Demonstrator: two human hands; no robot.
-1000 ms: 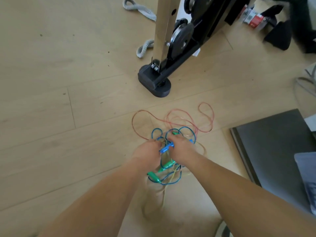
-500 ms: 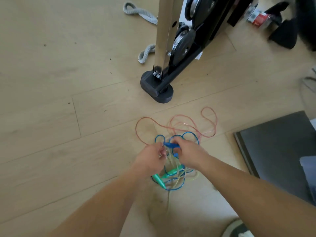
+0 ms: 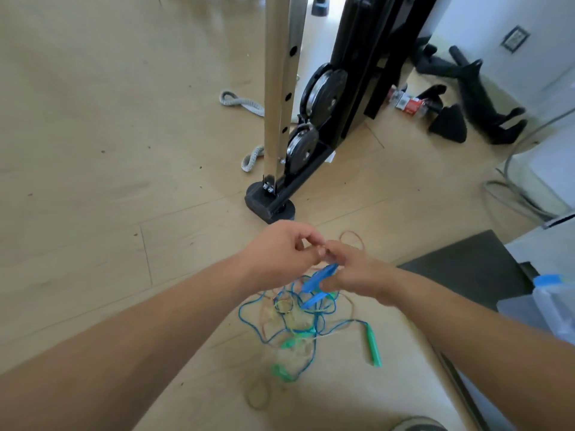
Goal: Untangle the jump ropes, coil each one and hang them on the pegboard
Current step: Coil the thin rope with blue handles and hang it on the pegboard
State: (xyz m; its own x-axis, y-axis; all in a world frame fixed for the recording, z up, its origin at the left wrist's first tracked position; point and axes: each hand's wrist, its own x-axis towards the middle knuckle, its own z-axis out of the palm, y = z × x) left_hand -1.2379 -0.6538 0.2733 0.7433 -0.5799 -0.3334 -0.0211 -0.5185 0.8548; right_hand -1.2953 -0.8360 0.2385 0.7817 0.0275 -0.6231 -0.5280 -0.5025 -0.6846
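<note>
A tangle of thin jump ropes (image 3: 292, 318) hangs and lies below my hands over the wooden floor: blue cord, pale yellow cord and an orange loop (image 3: 353, 236). My right hand (image 3: 351, 269) grips blue handles (image 3: 319, 279) lifted off the floor. My left hand (image 3: 280, 247) is pinched on a thin cord right beside the right hand's fingers; which cord it is, I cannot tell. Green handles (image 3: 372, 345) dangle lower at the right, with another green handle (image 3: 281, 370) at the bottom of the tangle. No pegboard shows in this view.
A gym machine's black foot (image 3: 269, 203) and metal post (image 3: 280, 88) stand just beyond my hands. Grey thick rope (image 3: 241, 102) lies behind it. A dark mat (image 3: 466, 265) lies at right, a clear plastic box (image 3: 550, 303) beside it, black gear (image 3: 473, 88) by the wall.
Both hands have risen from the floor, lifting the blue handles and much of the tangle. The green handles now hang free below. The camera has tilted up toward the machine.
</note>
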